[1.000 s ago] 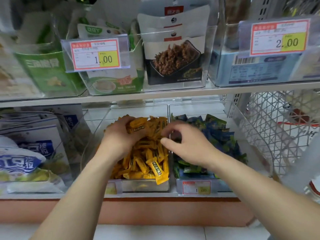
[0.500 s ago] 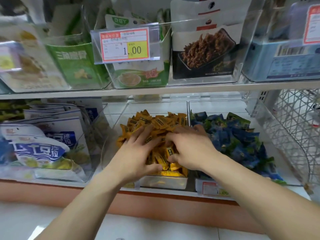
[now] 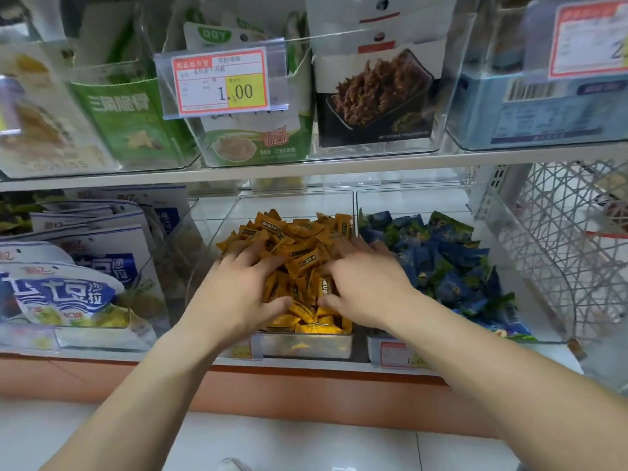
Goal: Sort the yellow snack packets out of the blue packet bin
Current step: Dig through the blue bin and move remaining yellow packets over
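A clear bin (image 3: 306, 346) on the lower shelf is heaped with yellow snack packets (image 3: 299, 239). To its right stands a second clear bin (image 3: 530, 277) full of blue and green packets (image 3: 441, 263). My left hand (image 3: 238, 294) lies palm down on the left side of the yellow heap, fingers spread over the packets. My right hand (image 3: 367, 283) lies on the right side of the same heap, fingers spread, its far edge against the wall between the two bins. Neither hand visibly grips a packet. I see no yellow packet among the blue ones.
Large white and blue snack bags (image 3: 68, 287) fill the bin to the left. The upper shelf (image 3: 306, 171) overhangs with clear bins and a 1.00 price tag (image 3: 221, 81). A white wire basket (image 3: 571, 239) stands at the right. Pale floor tiles lie below.
The view has shifted slightly closer. Both hands, which moved down onto the front of the yellow heap, now lie flatter and spread over it, the right one nearer the bin divider.
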A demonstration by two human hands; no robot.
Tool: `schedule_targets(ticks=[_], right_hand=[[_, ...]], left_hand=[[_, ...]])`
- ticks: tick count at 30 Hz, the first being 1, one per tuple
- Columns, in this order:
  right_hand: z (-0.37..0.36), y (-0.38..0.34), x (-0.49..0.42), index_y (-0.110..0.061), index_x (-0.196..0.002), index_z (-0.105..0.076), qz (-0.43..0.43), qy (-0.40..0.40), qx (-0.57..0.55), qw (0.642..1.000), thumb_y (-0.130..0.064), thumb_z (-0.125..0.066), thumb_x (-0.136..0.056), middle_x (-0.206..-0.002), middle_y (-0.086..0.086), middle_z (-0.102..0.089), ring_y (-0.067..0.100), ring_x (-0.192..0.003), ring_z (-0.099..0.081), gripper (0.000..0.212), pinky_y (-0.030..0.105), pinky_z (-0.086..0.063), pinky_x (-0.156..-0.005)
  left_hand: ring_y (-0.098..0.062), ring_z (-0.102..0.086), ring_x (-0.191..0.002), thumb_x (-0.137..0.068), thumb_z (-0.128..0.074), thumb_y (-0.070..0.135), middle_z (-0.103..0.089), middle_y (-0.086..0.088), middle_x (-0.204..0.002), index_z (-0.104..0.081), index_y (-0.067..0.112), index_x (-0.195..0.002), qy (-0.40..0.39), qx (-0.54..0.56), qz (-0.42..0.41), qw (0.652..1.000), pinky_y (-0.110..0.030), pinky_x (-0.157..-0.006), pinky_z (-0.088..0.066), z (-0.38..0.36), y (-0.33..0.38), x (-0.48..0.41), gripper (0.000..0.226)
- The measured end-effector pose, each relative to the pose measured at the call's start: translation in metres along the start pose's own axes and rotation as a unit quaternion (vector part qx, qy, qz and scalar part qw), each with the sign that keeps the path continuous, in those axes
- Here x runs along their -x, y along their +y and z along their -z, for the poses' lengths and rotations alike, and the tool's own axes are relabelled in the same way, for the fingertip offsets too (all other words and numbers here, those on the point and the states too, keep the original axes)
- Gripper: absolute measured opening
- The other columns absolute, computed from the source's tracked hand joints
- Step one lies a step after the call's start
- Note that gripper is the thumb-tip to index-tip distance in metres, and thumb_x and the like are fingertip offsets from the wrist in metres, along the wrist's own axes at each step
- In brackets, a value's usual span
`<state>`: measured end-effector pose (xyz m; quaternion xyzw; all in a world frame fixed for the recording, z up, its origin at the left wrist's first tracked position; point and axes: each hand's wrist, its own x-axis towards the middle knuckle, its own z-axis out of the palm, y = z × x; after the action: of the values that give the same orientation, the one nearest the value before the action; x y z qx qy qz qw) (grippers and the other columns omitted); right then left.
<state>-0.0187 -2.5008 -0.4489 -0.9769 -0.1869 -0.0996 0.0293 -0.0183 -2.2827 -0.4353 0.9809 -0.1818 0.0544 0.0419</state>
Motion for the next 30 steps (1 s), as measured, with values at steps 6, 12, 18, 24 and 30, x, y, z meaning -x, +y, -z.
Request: schedule_targets(ticks=[6, 12, 18, 24, 30], right_hand=[[0.030, 0.066, 0.022, -0.041, -0.113, -0.064, -0.052, 0.043, -0.218, 0.974, -0.059, -0.059, -0.085, -0.112, -0.013, -0.057, 0.010, -0.106, -0.054, 0.034, 0.032, -0.048, -0.086], [0.008, 0.131, 0.058, -0.042, -0.109, -0.069, -0.122, -0.132, -0.367, 0.912, -0.036, -0.066, -0.093, -0.117, -0.021, -0.067, 0.004, -0.114, -0.060, 0.017, 0.027, -0.044, -0.103], [-0.017, 0.134, 0.066, -0.031, -0.139, -0.052, -0.058, -0.274, -0.186, 0.942, -0.060, -0.069, -0.082, -0.138, -0.013, -0.057, 0.012, -0.120, -0.056, 0.066, 0.033, -0.047, -0.101], [-0.020, 0.134, 0.062, -0.031, -0.100, -0.056, -0.045, -0.240, -0.162, 0.956, -0.043, -0.074, -0.078, -0.095, -0.012, -0.062, 0.016, -0.085, -0.059, 0.031, 0.026, -0.042, -0.059], [0.010, 0.166, 0.050, -0.028, -0.122, -0.055, -0.183, -0.040, -0.170, 0.967, -0.043, -0.075, -0.081, -0.102, -0.008, -0.064, 0.023, -0.102, -0.063, 0.048, 0.031, -0.046, -0.073]], left_hand=[[-0.007, -0.056, -0.115, -0.090, -0.061, 0.045, -0.062, 0.012, -0.122, -0.064, 0.032, -0.122, 0.064, 0.170, -0.099, 0.978, -0.028, -0.097, -0.047, 0.004, 0.066, 0.001, 0.035], [-0.007, -0.056, -0.109, -0.092, -0.061, 0.036, -0.065, 0.011, -0.114, -0.069, 0.026, -0.114, 0.095, 0.135, -0.202, 0.965, -0.031, -0.090, -0.051, -0.017, 0.120, -0.004, 0.026], [-0.021, -0.041, -0.132, -0.089, -0.061, 0.043, -0.050, 0.001, -0.140, -0.050, 0.030, -0.139, 0.085, 0.064, -0.084, 0.991, -0.040, -0.104, -0.046, -0.028, 0.118, -0.030, 0.053], [-0.020, -0.049, -0.128, -0.085, -0.065, 0.033, -0.048, 0.001, -0.146, -0.041, 0.031, -0.146, 0.034, 0.157, -0.039, 0.986, -0.023, -0.096, -0.038, -0.033, 0.106, -0.044, 0.065], [-0.019, -0.044, -0.133, -0.087, -0.063, 0.033, -0.044, 0.002, -0.150, -0.039, 0.032, -0.148, 0.048, 0.141, -0.046, 0.988, -0.023, -0.100, -0.035, -0.037, 0.104, -0.045, 0.066]])
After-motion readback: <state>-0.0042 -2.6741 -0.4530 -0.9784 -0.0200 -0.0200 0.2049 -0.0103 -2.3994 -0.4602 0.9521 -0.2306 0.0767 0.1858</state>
